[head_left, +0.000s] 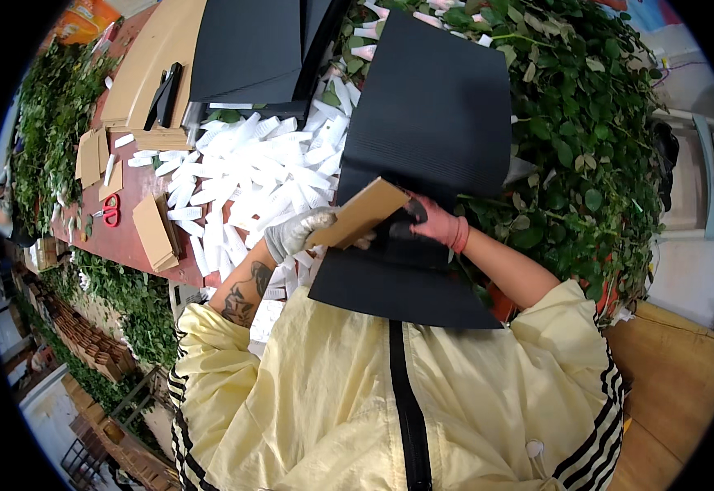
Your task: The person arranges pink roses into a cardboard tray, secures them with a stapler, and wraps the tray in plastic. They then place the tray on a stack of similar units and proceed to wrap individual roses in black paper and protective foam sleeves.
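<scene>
My left hand [301, 231], in a grey-white glove, is closed around the lower left end of a brown cardboard piece [363, 214], which is tilted in front of my chest. At the cardboard's right edge is my right hand [432, 224], in a pink glove with dark finger parts. Its fingers are curled, and what they grip is hidden against the black. Under both hands lies a black sheet [431, 98] with many parallel crease lines. Its far panel stands up, and its near flap [406, 288] rests against my jacket.
White flower sleeves [267, 159] are heaped left of my hands. Beyond are black sheets [246, 53] and a stapler [164, 96] on stacked cardboard. Red scissors [110, 210] and cardboard pieces [155, 233] lie on the red table [132, 192]. Leafy stems [570, 147] crowd the right.
</scene>
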`<state>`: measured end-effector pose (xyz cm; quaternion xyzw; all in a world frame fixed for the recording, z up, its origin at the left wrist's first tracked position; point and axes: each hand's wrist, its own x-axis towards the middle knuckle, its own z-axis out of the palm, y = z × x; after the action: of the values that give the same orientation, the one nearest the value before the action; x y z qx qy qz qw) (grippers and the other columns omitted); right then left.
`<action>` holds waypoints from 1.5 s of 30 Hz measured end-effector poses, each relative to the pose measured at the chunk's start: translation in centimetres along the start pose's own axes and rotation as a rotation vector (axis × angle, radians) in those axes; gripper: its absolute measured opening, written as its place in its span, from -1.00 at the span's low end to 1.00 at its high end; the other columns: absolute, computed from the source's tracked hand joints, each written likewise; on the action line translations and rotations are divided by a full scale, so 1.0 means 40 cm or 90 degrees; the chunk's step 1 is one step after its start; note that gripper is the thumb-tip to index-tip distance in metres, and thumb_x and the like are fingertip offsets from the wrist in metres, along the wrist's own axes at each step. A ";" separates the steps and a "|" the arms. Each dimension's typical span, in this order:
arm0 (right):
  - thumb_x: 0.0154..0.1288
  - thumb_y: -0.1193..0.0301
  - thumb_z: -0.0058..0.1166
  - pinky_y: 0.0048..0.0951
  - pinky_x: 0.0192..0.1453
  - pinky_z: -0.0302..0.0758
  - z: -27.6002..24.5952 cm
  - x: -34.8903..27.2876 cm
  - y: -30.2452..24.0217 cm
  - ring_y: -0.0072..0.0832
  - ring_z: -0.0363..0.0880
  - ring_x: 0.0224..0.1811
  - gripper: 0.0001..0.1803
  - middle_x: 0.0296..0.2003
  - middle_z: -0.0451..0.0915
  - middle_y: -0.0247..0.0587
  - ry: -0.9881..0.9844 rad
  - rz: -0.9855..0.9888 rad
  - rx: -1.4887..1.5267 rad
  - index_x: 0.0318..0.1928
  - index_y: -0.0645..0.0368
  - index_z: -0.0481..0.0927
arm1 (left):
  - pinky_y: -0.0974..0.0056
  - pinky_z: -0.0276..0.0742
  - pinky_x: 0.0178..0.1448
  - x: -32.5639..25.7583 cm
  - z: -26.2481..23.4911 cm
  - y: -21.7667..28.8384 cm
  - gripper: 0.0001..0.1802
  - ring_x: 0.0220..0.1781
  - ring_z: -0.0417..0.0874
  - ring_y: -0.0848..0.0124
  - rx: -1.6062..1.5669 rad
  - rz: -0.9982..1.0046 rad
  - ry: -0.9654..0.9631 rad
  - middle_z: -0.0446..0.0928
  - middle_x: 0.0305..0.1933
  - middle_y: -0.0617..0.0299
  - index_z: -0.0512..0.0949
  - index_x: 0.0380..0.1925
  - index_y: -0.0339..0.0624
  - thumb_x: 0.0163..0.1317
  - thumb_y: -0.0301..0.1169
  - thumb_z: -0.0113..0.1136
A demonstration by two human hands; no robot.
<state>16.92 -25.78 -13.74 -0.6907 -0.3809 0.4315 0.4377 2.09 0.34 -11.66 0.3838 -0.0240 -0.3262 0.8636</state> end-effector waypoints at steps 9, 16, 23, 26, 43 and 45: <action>0.12 0.38 0.33 -0.31 0.44 0.19 0.043 0.047 0.034 -0.33 0.38 0.31 -0.31 0.17 0.49 -0.10 0.121 -0.073 0.183 0.24 0.32 0.38 | 0.23 0.35 0.26 -0.020 0.129 0.066 -0.01 0.17 0.50 0.27 0.207 0.051 0.202 0.46 0.14 0.03 0.25 0.27 -0.45 0.05 0.11 0.35; -0.05 0.60 0.30 -0.36 0.47 0.16 0.043 0.040 -0.108 -0.40 0.23 0.40 -0.10 0.34 0.30 -0.22 0.024 -0.126 0.330 0.37 0.18 0.21 | 0.29 0.41 0.21 -0.022 0.192 0.072 -0.11 0.07 0.57 0.33 0.487 0.077 0.383 0.55 0.03 -0.03 0.30 0.25 -0.41 0.00 -0.12 0.44; -0.05 0.57 0.33 -0.38 0.50 0.08 0.047 0.045 -0.109 -0.41 0.18 0.42 -0.08 0.37 0.24 -0.20 0.018 -0.083 0.384 0.37 0.22 0.19 | 0.30 0.39 0.23 -0.028 0.150 0.061 -0.14 0.09 0.55 0.35 0.537 0.087 0.336 0.53 0.08 -0.01 0.30 0.26 -0.39 0.04 -0.13 0.41; 0.01 0.51 0.35 -0.34 0.51 0.03 0.046 0.040 -0.108 -0.38 0.15 0.44 -0.04 0.39 0.20 -0.14 0.025 -0.091 0.345 0.41 0.25 0.11 | 0.26 0.28 0.32 -0.043 0.156 0.075 -0.11 0.25 0.40 0.33 0.344 0.125 0.277 0.40 0.22 0.05 0.23 0.28 -0.49 0.12 -0.11 0.37; 0.15 0.41 0.29 -0.44 0.30 0.33 0.036 0.024 -0.110 -0.53 0.41 0.22 -0.33 0.17 0.48 -0.24 -0.004 0.120 0.379 0.26 0.26 0.36 | 0.22 0.42 0.19 -0.062 0.129 0.081 -0.24 0.07 0.58 0.22 0.458 0.143 0.305 0.54 0.03 -0.13 0.32 0.24 -0.36 0.13 -0.09 0.22; 0.16 0.40 0.27 -0.43 0.26 0.35 0.028 0.015 -0.122 -0.54 0.46 0.13 -0.39 0.08 0.54 -0.24 -0.012 0.080 0.344 0.23 0.24 0.40 | 0.22 0.43 0.19 -0.116 0.125 0.120 -0.25 0.07 0.58 0.22 0.528 0.136 0.316 0.54 0.04 -0.12 0.33 0.23 -0.34 0.14 -0.08 0.20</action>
<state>15.35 -23.31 -9.61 -0.5673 -0.2123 0.5501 0.5749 -0.41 2.17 -3.92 0.7569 0.0157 -0.0975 0.6461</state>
